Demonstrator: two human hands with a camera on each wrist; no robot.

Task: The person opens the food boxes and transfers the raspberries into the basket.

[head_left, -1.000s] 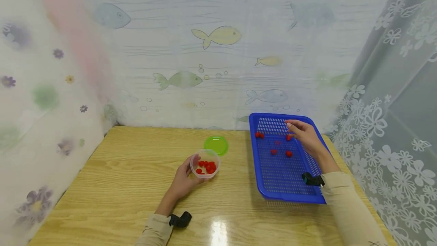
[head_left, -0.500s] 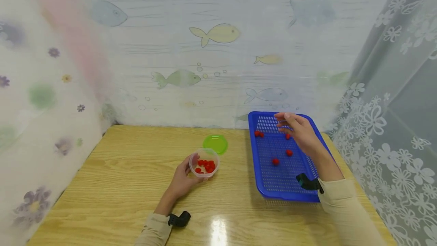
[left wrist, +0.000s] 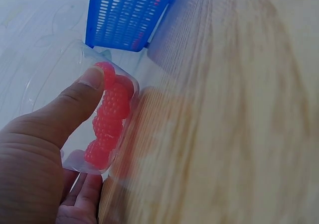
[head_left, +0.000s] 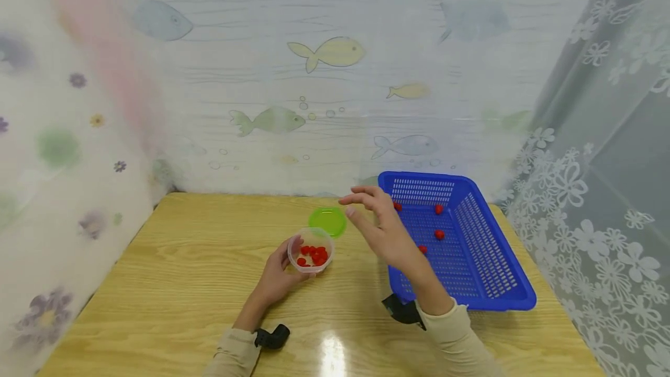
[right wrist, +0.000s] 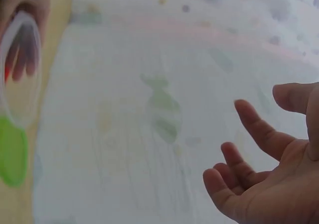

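Below the centre of the frame, the left hand [head_left: 277, 275] grips the clear tub [head_left: 318, 237], thumb and fingers curled round its wall; right of centre, the right hand [head_left: 384, 228] holds nothing, its fingers apart and loosely bent. The tub looks light, smooth and flexible, best held gently below the rim, while the bumpy red berries [head_left: 316, 256] inside it and in the blue basket [head_left: 487, 249] at right seem light, best pinched by their sides.
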